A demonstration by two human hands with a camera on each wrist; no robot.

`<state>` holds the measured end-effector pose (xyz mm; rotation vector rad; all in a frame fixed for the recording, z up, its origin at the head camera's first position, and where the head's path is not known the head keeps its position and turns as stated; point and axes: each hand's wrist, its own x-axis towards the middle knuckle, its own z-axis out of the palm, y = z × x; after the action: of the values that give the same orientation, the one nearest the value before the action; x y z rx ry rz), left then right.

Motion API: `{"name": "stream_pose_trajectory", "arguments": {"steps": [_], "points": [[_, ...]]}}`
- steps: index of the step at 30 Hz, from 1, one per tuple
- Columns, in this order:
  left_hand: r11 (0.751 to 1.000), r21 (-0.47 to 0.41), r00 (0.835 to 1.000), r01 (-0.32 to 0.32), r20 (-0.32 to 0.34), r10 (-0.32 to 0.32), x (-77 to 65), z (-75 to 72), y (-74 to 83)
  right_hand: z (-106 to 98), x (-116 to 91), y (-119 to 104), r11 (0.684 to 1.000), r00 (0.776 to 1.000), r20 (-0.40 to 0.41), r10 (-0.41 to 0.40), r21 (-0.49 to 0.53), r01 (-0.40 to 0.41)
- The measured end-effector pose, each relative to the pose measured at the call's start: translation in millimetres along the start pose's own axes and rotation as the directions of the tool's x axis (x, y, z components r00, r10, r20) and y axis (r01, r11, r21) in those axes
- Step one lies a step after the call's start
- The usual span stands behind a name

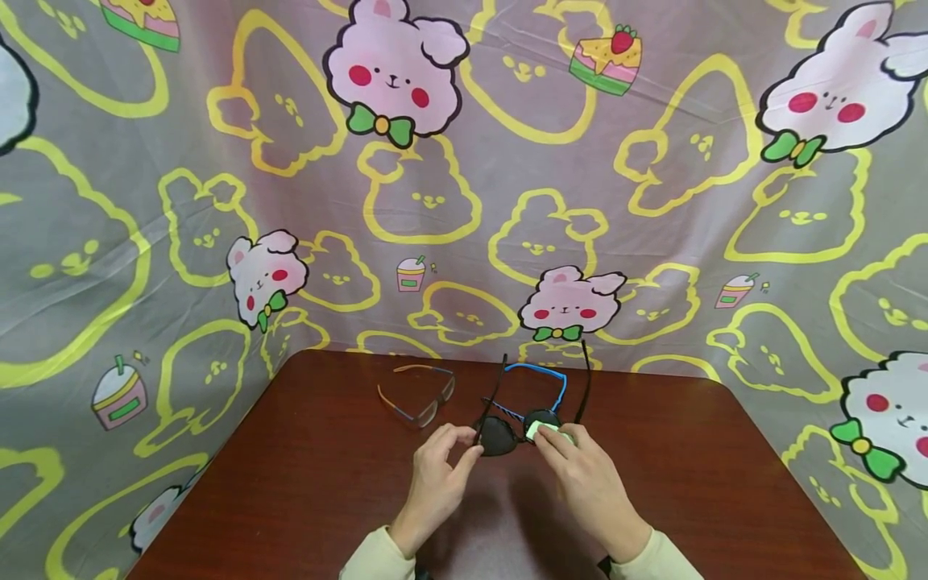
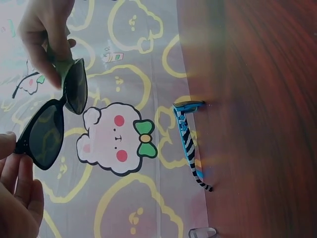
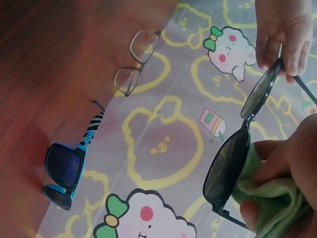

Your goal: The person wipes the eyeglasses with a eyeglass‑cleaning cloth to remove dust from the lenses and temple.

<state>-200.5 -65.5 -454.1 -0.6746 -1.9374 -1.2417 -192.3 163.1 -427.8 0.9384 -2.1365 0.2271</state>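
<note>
Black sunglasses [image 1: 498, 437] are held up over the table, their arms unfolded and pointing away. My left hand [image 1: 438, 475] pinches them between thumb and fingers at the left hinge. In my right hand [image 1: 586, 475] is a light green cloth [image 3: 270, 198], bunched between the fingers and pressed against the right lens [image 3: 227, 166]. Part of that lens is hidden by the cloth in the head view. Beyond the hands, blue-framed sunglasses [image 3: 64, 168] with zebra-striped arms lie on the table, partly overlapped by the black pair in the head view.
Clear-lensed glasses [image 1: 428, 415] with orange-tipped arms lie unfolded on the left of the dark reddish-brown table [image 1: 304, 475]. A grey curtain [image 1: 464, 266] printed with cartoon animals closes off the back and both sides.
</note>
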Motion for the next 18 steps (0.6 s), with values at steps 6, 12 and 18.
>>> {"name": "stream_pose_trajectory", "arguments": {"steps": [6, 12, 18], "points": [[1.0, -0.009, 1.0, -0.028, 0.008, 0.028, -0.6, 1.5, -0.7, -1.3, -1.1, -0.3, 0.994, 0.992, 0.061, 0.107, -0.041, -0.105], [0.998, -0.023, 0.998, -0.055, -0.005, 0.055, 0.4, 3.6, -1.3, 1.2, -1.8, 2.0, 0.998, 0.998, 0.01, 0.062, 0.03, -0.062], [0.998, -0.028, 0.998, -0.06, -0.027, 0.059, 2.1, 4.4, -2.4, 3.2, -1.6, 1.9, 0.997, 0.998, -0.055, 0.034, 0.069, -0.031]]}}
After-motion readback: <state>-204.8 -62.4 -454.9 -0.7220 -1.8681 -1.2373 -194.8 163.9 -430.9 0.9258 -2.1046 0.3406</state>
